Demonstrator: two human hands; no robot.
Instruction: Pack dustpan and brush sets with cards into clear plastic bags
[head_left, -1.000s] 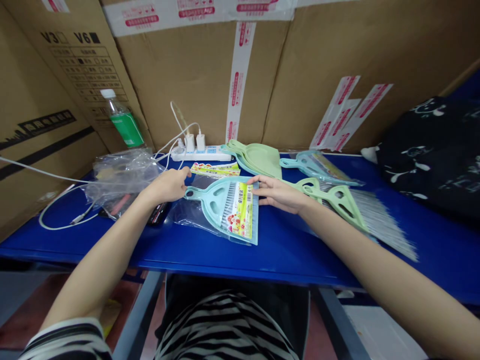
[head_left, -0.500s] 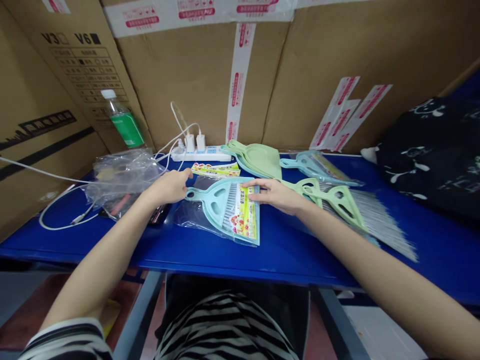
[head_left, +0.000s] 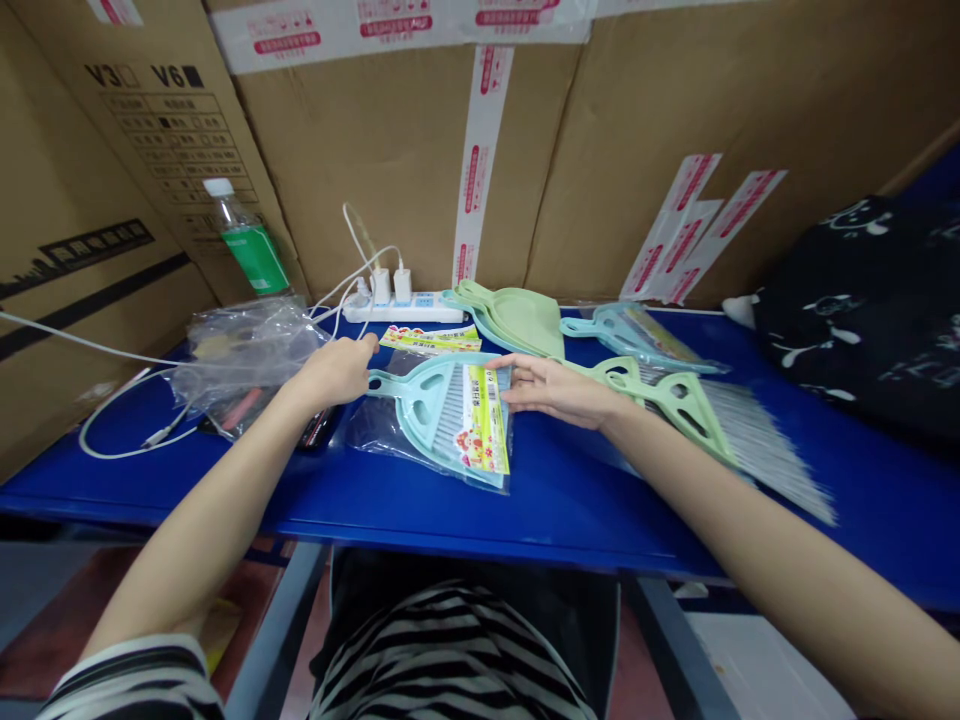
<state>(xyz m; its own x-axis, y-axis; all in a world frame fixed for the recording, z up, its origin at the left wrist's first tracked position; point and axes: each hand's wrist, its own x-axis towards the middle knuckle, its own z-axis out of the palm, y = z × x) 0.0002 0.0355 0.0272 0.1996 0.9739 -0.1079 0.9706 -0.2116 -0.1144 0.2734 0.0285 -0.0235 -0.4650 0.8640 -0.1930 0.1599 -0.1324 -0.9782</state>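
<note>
A light blue dustpan and brush set [head_left: 424,408] lies on the blue table inside a clear plastic bag [head_left: 386,440], its handle pointing left. Over the grey bristles is a yellow-green printed label card [head_left: 485,425]. My left hand [head_left: 341,370] is closed at the handle end, its fingertips partly hidden. At the pan's wide right edge, my right hand [head_left: 551,388] grips the set and bag, fingers on top near the card. More printed cards [head_left: 431,338] lie just behind the set.
Green brushes [head_left: 686,405] and stacked dustpans [head_left: 517,315] lie to the right, with another bagged blue set [head_left: 637,335] behind. On the left are crumpled plastic bags [head_left: 255,345], a bottle [head_left: 255,255] and white cables. A power strip [head_left: 431,308] sits before the cardboard wall [head_left: 375,150].
The bagged set has slid slightly left. Its label card has shifted left as well, and both hands have stayed at its two ends.
</note>
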